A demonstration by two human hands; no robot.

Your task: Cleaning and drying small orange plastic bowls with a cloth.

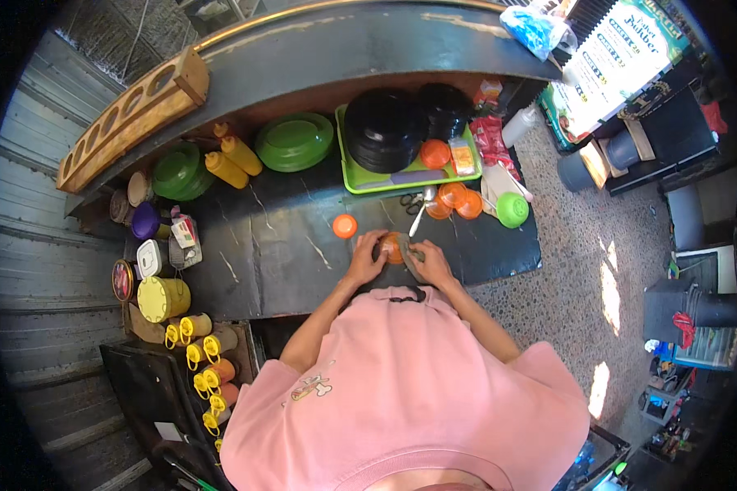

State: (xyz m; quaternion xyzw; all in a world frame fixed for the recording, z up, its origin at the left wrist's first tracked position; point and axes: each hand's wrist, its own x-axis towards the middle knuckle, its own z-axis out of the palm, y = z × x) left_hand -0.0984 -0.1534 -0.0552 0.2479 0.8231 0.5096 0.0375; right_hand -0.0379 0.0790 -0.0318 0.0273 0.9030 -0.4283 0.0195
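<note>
My left hand [366, 256] grips the left side of a small translucent orange dish [392, 248] at the counter's near edge. In my right hand [433, 262] is a grey-green cloth [410, 255], pressed against the dish's right side. An orange lid or small dish [344, 226] lies on the dark counter ahead of my left hand. Several orange dishes [453, 195] are grouped beyond my right hand, beside a metal spoon [419, 216] and black-handled scissors [411, 204]. My fingers and the cloth hide part of the dish's rim.
A light green tray [374, 185] holds stacked black plates [384, 130]. Green plates [295, 141] and yellow squeeze bottles [226, 170] stand along the back. To the right is a green bowl [512, 210]. Yellow-lidded jars [195, 327] stand at left. A raised shelf [344, 52] overhangs the counter.
</note>
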